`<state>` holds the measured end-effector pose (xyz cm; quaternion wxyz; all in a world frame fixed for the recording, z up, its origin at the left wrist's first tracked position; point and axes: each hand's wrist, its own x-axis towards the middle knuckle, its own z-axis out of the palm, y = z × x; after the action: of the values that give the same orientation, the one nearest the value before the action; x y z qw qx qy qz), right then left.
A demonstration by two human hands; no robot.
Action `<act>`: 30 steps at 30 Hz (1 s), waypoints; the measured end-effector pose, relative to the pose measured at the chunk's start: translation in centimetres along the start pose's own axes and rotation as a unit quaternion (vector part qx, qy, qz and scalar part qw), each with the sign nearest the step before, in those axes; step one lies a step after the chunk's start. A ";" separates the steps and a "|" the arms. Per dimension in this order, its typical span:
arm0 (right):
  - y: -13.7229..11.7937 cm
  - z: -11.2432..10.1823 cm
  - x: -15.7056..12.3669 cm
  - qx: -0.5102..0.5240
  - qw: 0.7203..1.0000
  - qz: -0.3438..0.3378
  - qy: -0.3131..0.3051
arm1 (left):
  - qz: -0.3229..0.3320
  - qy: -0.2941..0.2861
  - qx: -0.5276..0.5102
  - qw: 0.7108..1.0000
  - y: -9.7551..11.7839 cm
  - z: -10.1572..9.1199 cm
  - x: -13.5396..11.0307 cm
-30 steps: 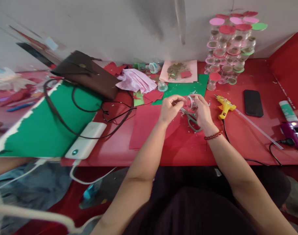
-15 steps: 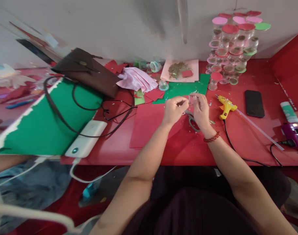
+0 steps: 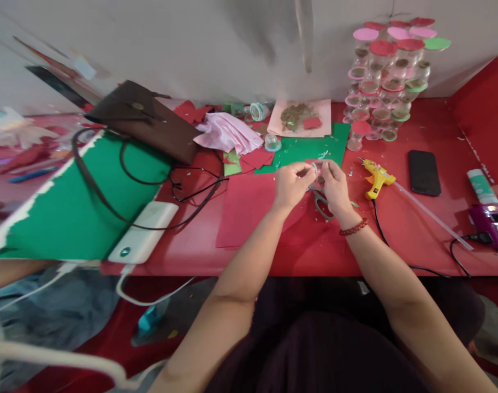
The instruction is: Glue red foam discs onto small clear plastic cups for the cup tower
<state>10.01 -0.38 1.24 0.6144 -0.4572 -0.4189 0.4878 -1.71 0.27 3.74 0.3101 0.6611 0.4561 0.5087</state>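
My left hand (image 3: 292, 183) and my right hand (image 3: 335, 185) meet over the red table (image 3: 396, 234), both pinched on a small clear plastic cup (image 3: 316, 170) held between their fingertips. A red bead bracelet (image 3: 354, 227) sits on my right wrist. Grey-handled scissors (image 3: 322, 204) lie on the table just under my hands. Red paper (image 3: 244, 210) lies under my left hand and green paper (image 3: 310, 147) lies just beyond my fingers.
A yellow glue gun (image 3: 375, 177) and a black phone (image 3: 424, 172) lie to the right. A stack of capped clear cups (image 3: 390, 76) stands at the back right. A brown bag (image 3: 144, 120), green sheet (image 3: 77, 202) and white power bank (image 3: 144, 232) are on the left.
The cup has turned in my fingers, from showing its round side in my right hand to being pinched closely between both hands. My hands have drawn together and hardly shifted.
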 end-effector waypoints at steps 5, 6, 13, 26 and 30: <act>0.0 0.0 -0.1 -0.001 1.000 0.010 0.004 | 0.032 0.019 0.080 0.996 -0.8 -0.4 0.3; -0.2 0.0 -0.2 -0.001 1.000 0.007 0.008 | 0.037 0.039 0.103 0.993 -1.1 -0.7 0.4; -1.5 0.0 -0.4 0.055 0.997 0.050 0.000 | 0.038 0.068 0.139 0.987 -2.9 -2.0 1.5; -1.2 -0.3 0.4 0.193 0.969 0.151 -0.015 | -0.027 0.057 0.065 0.996 -4.2 -1.5 1.8; -1.3 -0.2 0.5 0.218 0.962 0.167 -0.003 | -0.048 0.059 0.051 0.996 -3.8 -1.4 1.7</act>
<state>10.62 -0.08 2.51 0.6073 -0.3745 -0.2219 0.6646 -4.04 3.25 1.48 0.2725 0.6228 0.5298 0.5072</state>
